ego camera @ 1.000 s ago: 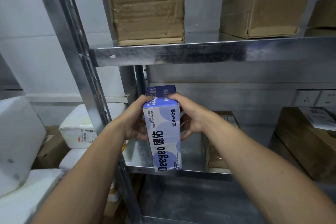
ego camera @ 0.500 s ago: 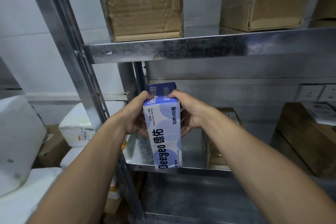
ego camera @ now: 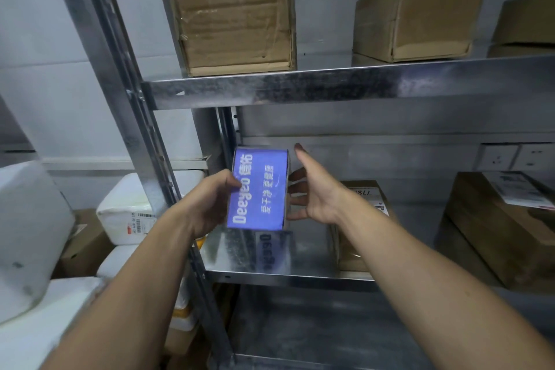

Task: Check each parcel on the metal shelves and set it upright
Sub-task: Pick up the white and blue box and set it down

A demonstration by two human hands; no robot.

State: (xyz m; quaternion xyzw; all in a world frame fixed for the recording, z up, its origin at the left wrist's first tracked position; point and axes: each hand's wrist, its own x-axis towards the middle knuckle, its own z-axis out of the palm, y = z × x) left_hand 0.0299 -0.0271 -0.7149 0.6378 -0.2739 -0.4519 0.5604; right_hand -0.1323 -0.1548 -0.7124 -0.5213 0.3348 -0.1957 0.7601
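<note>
A blue Deeyeo box [ego camera: 258,189] stands on end at the left of the middle metal shelf [ego camera: 285,276], its dark blue face toward me and its reflection on the steel below. My left hand [ego camera: 207,204] grips its left side, thumb on the front face. Beside its right edge is my right hand [ego camera: 315,192], fingers spread and loose; I cannot tell whether the fingertips touch it.
A brown parcel [ego camera: 363,198] lies behind my right wrist, and a larger labelled carton [ego camera: 504,228] sits far right. Three cardboard boxes [ego camera: 231,9] [ego camera: 414,12] [ego camera: 525,21] stand on the upper shelf [ego camera: 330,87]. White foam boxes [ego camera: 129,207] are stacked left of the shelf post [ego camera: 120,84].
The box was turned so its dark blue face shows and moved deeper onto the shelf. My right hand let go and opened beside it; my left hand still holds it.
</note>
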